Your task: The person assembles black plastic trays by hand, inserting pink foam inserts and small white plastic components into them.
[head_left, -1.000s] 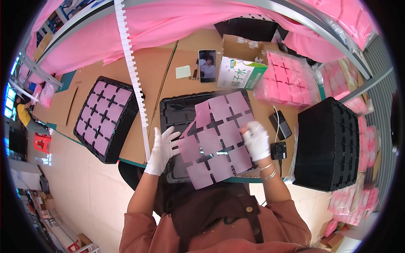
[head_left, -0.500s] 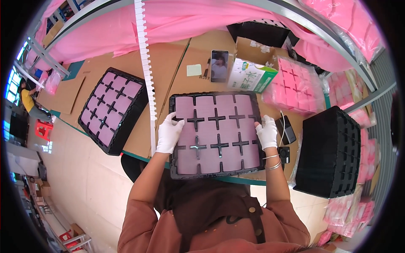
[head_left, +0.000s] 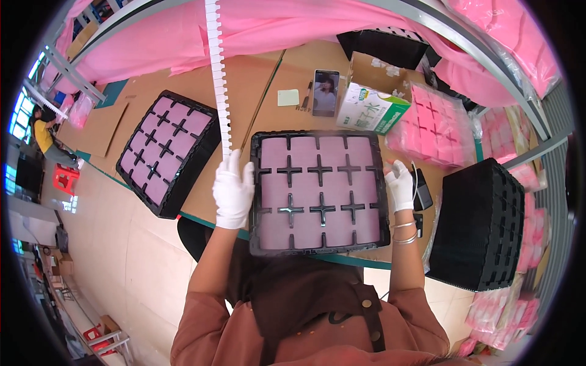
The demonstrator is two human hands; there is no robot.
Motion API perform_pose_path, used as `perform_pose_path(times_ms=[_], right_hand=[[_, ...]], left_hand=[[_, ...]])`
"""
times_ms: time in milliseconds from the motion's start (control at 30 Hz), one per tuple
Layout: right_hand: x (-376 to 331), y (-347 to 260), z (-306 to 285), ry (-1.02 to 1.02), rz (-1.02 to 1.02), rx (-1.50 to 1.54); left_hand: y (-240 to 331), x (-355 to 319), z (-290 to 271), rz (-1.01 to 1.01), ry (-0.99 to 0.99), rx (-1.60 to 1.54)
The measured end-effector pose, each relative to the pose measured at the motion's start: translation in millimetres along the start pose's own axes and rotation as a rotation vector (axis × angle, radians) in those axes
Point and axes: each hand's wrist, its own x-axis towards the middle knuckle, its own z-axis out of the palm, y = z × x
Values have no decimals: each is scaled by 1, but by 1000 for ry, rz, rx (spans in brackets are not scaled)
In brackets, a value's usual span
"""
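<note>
In front of me lies a black tray [head_left: 379, 239] with mauve pads [head_left: 305, 188] set between black cross-shaped dividers. My left hand [head_left: 234, 192], in a white glove, is beside the tray's left rim. Its fingers are stretched out and point away from me, and it holds nothing. At the right rim is my right hand [head_left: 400, 186], also gloved in white with some fingertips bare. Its fingers are apart and slightly bent; whether they touch the rim is hard to tell.
Another tray with mauve pads [head_left: 165, 143] stands tilted at the left. A stack of black trays [head_left: 473, 226] is at the right. Beyond are a phone [head_left: 325, 94], a cardboard box [head_left: 372, 110] and wrapped pink pads [head_left: 430, 125]. A white notched strip [head_left: 220, 79] crosses above the table.
My left hand has come off the tray's left rim and its fingers have straightened. My right hand has shifted slightly outward. The whole view has moved a little.
</note>
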Motion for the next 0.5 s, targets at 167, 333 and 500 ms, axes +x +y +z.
perform_pose_path(times_ms=[167,333,500], right_hand=[[36,-35,52,-556,197,827],[88,15,64,-462,543,1081],[63,5,28,-351,363,753]], left_hand=[[45,-8,41,649,-315,55],[26,9,59,610,-460,148],[-7,11,27,659,-360,378]])
